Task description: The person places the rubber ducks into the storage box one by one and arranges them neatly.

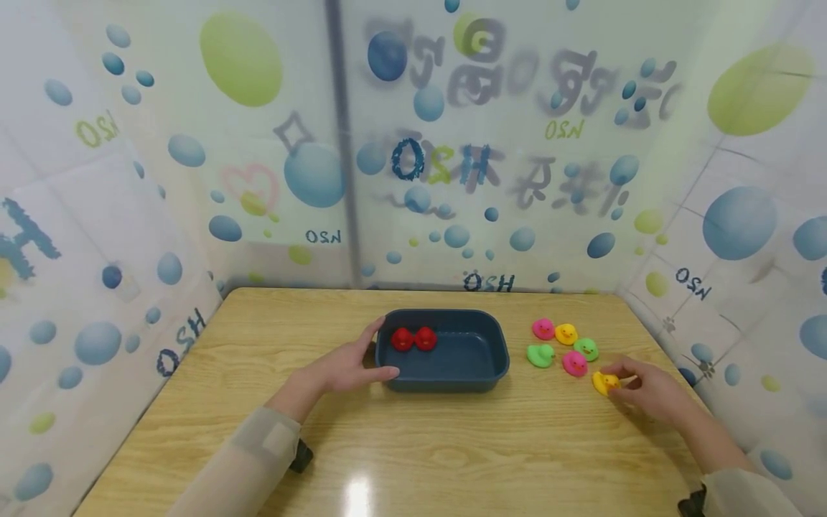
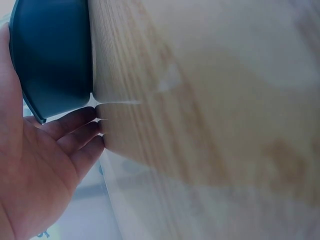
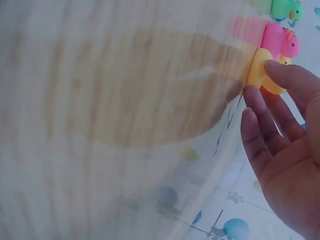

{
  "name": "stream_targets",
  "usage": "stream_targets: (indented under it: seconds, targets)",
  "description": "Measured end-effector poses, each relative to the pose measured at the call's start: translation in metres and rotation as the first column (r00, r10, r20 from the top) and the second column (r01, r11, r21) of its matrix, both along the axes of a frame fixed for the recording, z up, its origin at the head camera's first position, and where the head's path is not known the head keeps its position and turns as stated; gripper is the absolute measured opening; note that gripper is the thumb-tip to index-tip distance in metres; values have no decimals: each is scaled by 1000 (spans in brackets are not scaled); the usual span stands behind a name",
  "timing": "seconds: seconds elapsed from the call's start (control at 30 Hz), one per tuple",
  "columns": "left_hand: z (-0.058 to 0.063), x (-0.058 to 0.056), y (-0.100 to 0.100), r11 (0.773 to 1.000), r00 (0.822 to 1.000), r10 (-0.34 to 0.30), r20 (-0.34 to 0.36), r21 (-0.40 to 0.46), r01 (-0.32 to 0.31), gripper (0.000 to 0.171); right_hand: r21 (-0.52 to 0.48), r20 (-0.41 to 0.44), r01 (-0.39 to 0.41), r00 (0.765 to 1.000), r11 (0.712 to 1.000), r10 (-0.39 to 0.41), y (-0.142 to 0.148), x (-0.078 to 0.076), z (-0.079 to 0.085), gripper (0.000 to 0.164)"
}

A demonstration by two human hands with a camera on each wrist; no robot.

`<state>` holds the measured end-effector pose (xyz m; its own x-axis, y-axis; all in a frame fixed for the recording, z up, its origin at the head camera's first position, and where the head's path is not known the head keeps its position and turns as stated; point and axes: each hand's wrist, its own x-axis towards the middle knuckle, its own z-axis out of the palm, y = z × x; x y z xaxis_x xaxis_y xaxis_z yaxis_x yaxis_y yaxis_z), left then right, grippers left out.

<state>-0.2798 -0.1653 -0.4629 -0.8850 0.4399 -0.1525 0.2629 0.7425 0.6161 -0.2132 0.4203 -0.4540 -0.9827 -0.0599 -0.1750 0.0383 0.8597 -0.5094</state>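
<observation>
A dark blue rectangular basin (image 1: 446, 385) stands on the table, with two red rubber ducks (image 1: 413, 339) side by side at its left end. My left hand (image 1: 345, 368) holds the basin's left end, thumb over the front rim and fingers along the outer side. In the left wrist view, the fingertips (image 2: 95, 125) reach down to the tabletop beside the basin wall. Over on the right, my right hand (image 1: 652, 391) has its thumb and fingers around a yellow rubber duck (image 1: 604, 383). The right wrist view has the thumb against that duck's body, close over the wood.
Between basin and right hand lie several more rubber ducks: pink (image 1: 543, 329) and yellow (image 1: 566, 334) at the back, green (image 1: 586, 350) and green (image 1: 540, 355), and another pink one (image 1: 574, 363). A patterned curtain (image 1: 426, 237) borders the wooden table (image 1: 452, 452).
</observation>
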Motion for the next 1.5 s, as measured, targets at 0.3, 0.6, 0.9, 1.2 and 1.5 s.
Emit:
stream_targets:
  seconds: [0.3,0.6,0.9,1.2,1.5]
  targets:
    - [2,2,1,1000,1000,-1,8,-5,1,117,-26,5,9,1000,1000,-9,-2,10,-1,42]
    - [1,2,1,1000,1000,6,3,-10,-6,116,-73,15,-60,998,996,61,-11,21,4,40]
    - [0,1,0,1000,1000,9,-4,-1,-9,117,-66,-72,-109,992,992,104,-30,28,10,39]
    - [1,1,1,1000,1000,7,-6,-7,-7,117,-183,-266,-137,960,974,85,-66,18,24,34]
    - [2,2,1,1000,1000,0,-3,-1,0,116,-235,-375,-231,918,944,132,-112,-9,40,33]
